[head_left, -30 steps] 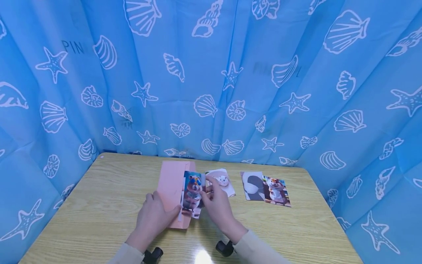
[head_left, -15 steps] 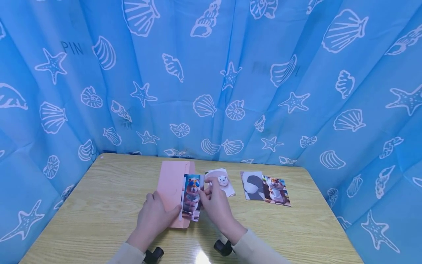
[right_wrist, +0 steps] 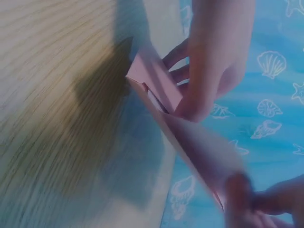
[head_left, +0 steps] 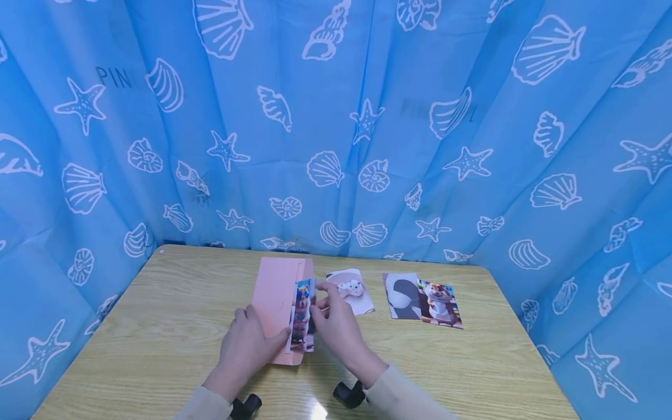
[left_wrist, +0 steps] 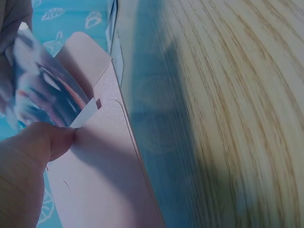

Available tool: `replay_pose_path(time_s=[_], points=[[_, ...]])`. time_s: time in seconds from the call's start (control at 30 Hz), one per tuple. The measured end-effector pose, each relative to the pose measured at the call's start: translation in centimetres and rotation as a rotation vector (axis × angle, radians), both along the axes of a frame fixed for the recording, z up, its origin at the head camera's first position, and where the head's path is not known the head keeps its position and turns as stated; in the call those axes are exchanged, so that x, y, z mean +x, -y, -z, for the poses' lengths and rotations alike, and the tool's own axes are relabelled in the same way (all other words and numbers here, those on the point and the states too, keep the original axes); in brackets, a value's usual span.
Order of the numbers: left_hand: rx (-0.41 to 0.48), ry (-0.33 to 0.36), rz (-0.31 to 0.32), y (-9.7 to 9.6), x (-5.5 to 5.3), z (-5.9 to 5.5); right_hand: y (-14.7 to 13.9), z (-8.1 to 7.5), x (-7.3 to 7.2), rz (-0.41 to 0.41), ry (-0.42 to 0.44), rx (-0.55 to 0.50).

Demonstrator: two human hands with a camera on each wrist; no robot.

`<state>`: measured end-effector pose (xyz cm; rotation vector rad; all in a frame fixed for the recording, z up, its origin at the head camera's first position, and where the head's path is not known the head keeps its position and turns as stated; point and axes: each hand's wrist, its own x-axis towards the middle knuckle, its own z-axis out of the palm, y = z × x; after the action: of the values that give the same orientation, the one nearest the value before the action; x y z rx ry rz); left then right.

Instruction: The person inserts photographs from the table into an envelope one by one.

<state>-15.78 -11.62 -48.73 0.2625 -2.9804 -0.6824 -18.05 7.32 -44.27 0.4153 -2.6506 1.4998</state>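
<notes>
My left hand [head_left: 247, 341] grips a pink envelope [head_left: 274, 286] by its left side, with the thumb pressed on the front near the opening. In the left wrist view, the envelope's flap [left_wrist: 83, 59] stands folded out beside its mouth. My right hand [head_left: 338, 326] pinches the right edge of a photo [head_left: 301, 318] of an animal in sunglasses. The photo's left part is tucked into the envelope's mouth, and it bends slightly. A white paper edge [left_wrist: 87, 113] also shows at the mouth. The right wrist view shows the photo's pale back [right_wrist: 204, 142].
Behind my right hand lies a photo of a white spotted animal [head_left: 354, 289]. Farther right, a grey and white photo [head_left: 401, 297] is partly overlapped by a hamster photo [head_left: 441, 304]. The wooden table [head_left: 173, 315] ends at a blue shell-patterned curtain [head_left: 336, 128].
My right hand has moved left with the photo, and less of the photo's picture shows now. The envelope has shifted very slightly right in my left hand.
</notes>
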Motion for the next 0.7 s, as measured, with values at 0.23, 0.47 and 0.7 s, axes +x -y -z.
replay_pose_path(time_s=[0.23,0.47,0.7], points=[[-0.001,-0.027,0.002,0.2,0.1,-0.1,0.2,0.8,-0.7,0.015,0.073,0.029],[0.009,-0.034,0.004,0.3,0.1,-0.3,0.8,2.0,-1.4,0.004,0.164,-0.082],[0.004,-0.031,0.012,0.4,0.2,-0.4,2.0,2.6,-1.4,-0.013,0.192,-0.142]])
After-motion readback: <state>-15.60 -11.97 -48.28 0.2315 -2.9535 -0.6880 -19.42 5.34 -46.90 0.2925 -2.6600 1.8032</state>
